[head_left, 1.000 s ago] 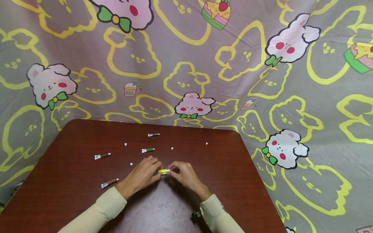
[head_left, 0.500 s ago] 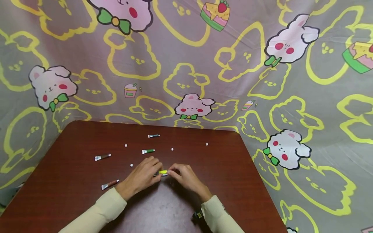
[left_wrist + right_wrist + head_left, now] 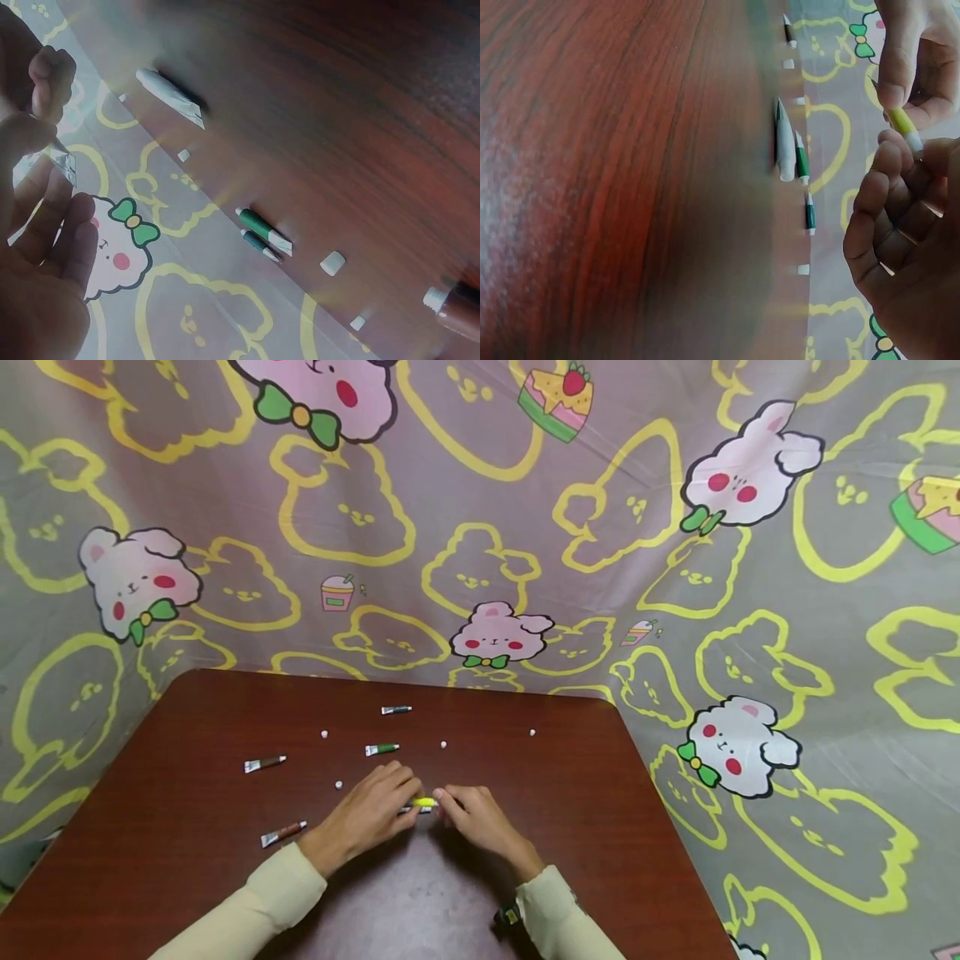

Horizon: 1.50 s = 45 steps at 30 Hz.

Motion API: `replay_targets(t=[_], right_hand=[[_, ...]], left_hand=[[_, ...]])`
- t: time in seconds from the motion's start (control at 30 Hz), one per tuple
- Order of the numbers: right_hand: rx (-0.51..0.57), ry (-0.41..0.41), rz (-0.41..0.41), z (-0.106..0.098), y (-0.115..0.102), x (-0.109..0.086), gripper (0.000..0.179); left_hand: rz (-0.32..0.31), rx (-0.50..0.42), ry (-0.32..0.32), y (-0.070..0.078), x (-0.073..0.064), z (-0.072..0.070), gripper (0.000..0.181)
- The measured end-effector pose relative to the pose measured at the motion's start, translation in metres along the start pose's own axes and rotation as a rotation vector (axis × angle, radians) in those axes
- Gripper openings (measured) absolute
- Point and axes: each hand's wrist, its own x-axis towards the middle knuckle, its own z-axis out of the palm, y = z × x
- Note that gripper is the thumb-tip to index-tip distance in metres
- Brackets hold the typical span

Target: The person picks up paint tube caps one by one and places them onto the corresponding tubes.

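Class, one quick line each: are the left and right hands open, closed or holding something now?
Left hand: closed, holding the yellow tube.
Right hand: closed, pinching that tube's white end.

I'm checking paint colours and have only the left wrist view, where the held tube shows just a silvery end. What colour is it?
Observer: The held tube is yellow, as the right wrist view shows.
Operator: Which hand is at the end opposite the silvery one? That end is hidden from me.
Observer: The right hand; its fingertips meet the tube's white end.
Operator: A brown tube is cut off at my right edge. Is it the only brownish one?
Observer: No. The head view shows two, a dark brown tube and a reddish-brown tube.
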Motion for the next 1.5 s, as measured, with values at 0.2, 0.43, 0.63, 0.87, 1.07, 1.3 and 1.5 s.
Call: replay_targets(t=[0.2,0.43,0.63,0.87,1.07,1.3,1.5], right_hand=[[-0.022,0.048,-0.03,0.0016,-0.0005,-0.0003,0.036],[0.004,0.066,-0.024,0.0024,-0.0009,0.0,0.018],[0.007,0.058,-0.04,-0.0026,-0.003,-0.001,0.008],[-0.05,0.03,-0.089,-0.006,-0.0005,-0.0038,0.009],[-0.038,0.033,-0.105,-0.0066,0.0021,-0.0047,0.009],[-0.041,0.016,-0.093,-0.0051,0.0044,-0.004,0.012],[-0.038,0.012,-0.086,-0.0056,0.0033,-0.0027,0.024]], left_hand=[[-0.004,-0.007,0.001,-0.0004,-0.001,0.0004,0.024],[0.002,-0.024,0.014,0.0003,-0.0014,-0.0002,0.022],[0.004,-0.025,0.037,-0.0001,-0.0015,-0.0005,0.025],[-0.023,-0.035,0.002,-0.0003,-0.0029,0.0018,0.027],[-0.017,-0.046,0.009,-0.0005,-0.0024,0.0036,0.027],[-0.002,-0.04,0.024,-0.0006,-0.002,0.0028,0.028],[0.001,-0.038,0.019,-0.0002,-0.0005,0.0013,0.026]])
